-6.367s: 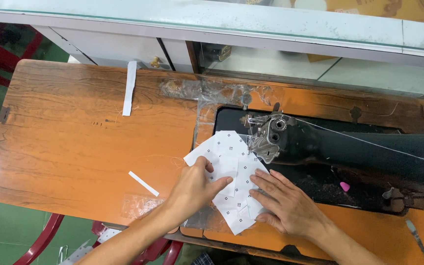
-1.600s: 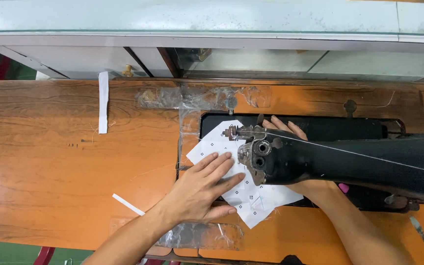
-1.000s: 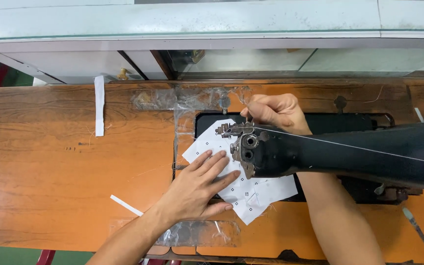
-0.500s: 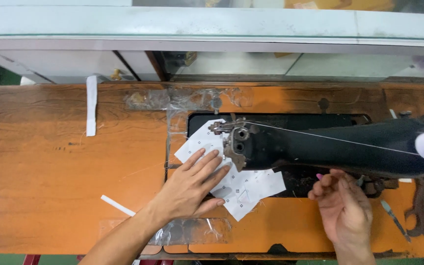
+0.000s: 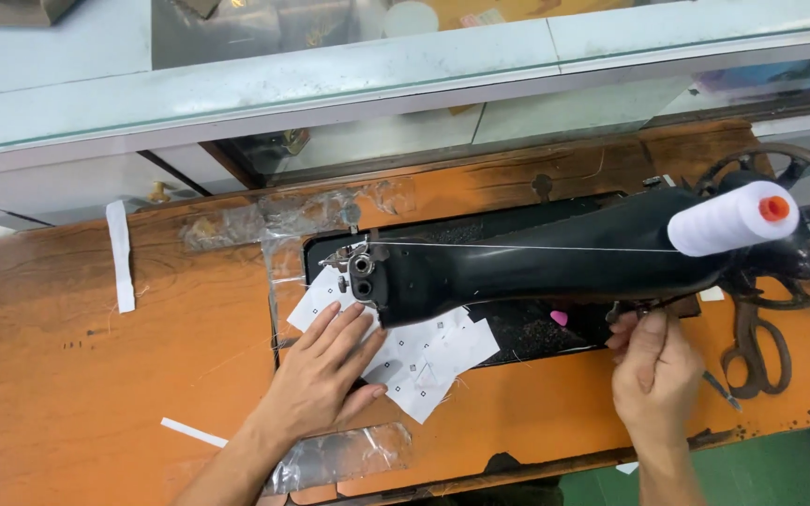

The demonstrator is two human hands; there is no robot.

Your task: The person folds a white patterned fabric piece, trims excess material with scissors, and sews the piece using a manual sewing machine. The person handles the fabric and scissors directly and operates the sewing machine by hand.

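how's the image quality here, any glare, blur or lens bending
Head view: even, bright light, only soft shadows under the left hand and right hand; mild sheen on the glass counter; sharp focus on the patterned fabric; wide-angle bowing curves the table edge.

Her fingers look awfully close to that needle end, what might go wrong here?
The left hand lies flat on the white patterned fabric right beside the sewing machine head, so fingers might get pricked. The right hand reaches under the machine arm, away from the fabric, so the cloth may shift.
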